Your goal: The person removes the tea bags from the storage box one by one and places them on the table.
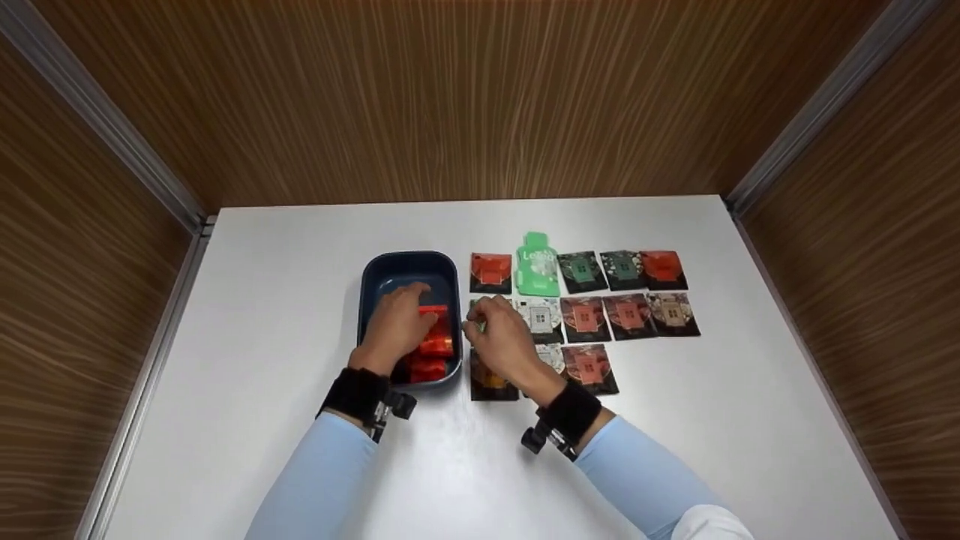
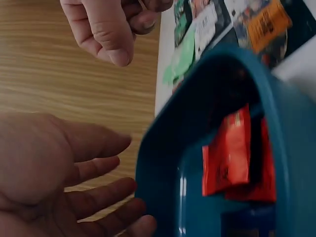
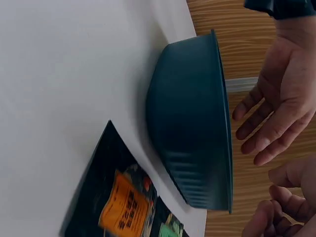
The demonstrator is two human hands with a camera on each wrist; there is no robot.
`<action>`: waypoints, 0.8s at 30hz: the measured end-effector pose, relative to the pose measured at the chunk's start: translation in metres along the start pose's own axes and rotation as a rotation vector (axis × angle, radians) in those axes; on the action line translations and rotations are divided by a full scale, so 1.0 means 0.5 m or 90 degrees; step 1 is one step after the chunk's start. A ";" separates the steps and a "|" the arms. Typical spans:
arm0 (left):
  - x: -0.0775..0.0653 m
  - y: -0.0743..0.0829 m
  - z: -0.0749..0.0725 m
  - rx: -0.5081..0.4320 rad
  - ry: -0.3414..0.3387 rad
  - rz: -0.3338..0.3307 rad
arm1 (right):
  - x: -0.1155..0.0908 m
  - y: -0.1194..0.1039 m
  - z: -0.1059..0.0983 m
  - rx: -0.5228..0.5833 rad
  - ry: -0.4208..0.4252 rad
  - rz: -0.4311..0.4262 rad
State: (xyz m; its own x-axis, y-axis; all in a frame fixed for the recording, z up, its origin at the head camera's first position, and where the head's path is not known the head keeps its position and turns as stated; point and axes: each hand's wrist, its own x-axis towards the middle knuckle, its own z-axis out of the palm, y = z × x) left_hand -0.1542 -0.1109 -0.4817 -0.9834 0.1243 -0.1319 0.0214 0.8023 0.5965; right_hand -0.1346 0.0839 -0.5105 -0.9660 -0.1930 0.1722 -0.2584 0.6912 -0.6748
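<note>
A deep dark-blue bin stands on the table, with red sachets lying in its near part. Over it my left hand reaches with fingers spread and nothing in them; in the left wrist view its palm shows beside the rim. Just right of the bin, my right hand hovers above the sachets laid out on the table. Its fingers are loosely bent, and no item shows between them in the right wrist view. Partly beneath this hand lies a dark sachet with an orange label.
Rows of flat tea sachets lie right of the bin, with red, green, white and beige labels. A green bottle-shaped packet is in the back row. Wood-grain panels enclose the white table at the back and sides.
</note>
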 end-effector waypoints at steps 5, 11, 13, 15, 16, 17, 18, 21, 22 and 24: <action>0.026 -0.019 0.001 0.069 -0.110 -0.054 | 0.010 -0.016 0.032 -0.009 -0.059 0.002; 0.050 -0.026 0.029 0.145 -0.164 -0.085 | 0.005 -0.018 0.049 -0.007 -0.093 0.004; 0.053 -0.024 0.036 0.170 -0.169 -0.096 | 0.003 -0.018 0.051 -0.007 -0.097 0.000; 0.056 -0.023 0.043 0.191 -0.173 -0.107 | 0.001 -0.018 0.052 -0.008 -0.097 -0.004; 0.057 -0.023 0.047 0.197 -0.172 -0.111 | 0.000 -0.017 0.053 -0.009 -0.096 -0.008; 0.060 -0.024 0.051 0.204 -0.171 -0.113 | -0.001 -0.017 0.054 -0.011 -0.095 -0.012; 0.057 -0.015 0.048 0.205 -0.175 -0.122 | -0.002 -0.016 0.055 -0.013 -0.094 -0.013; 0.064 -0.019 0.061 0.202 -0.160 -0.124 | -0.004 -0.012 0.056 -0.013 -0.090 -0.013; 0.065 -0.020 0.064 0.198 -0.149 -0.121 | -0.004 -0.011 0.056 -0.013 -0.089 -0.012; 0.067 -0.021 0.068 0.181 -0.125 -0.117 | -0.006 -0.009 0.055 -0.011 -0.090 -0.004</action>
State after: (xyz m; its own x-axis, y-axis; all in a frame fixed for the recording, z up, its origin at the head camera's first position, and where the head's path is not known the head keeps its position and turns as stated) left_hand -0.1813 -0.0953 -0.5192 -0.9231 0.0509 -0.3812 -0.0757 0.9478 0.3099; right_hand -0.1304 0.0622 -0.5280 -0.9534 -0.2927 0.0734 -0.2662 0.7010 -0.6616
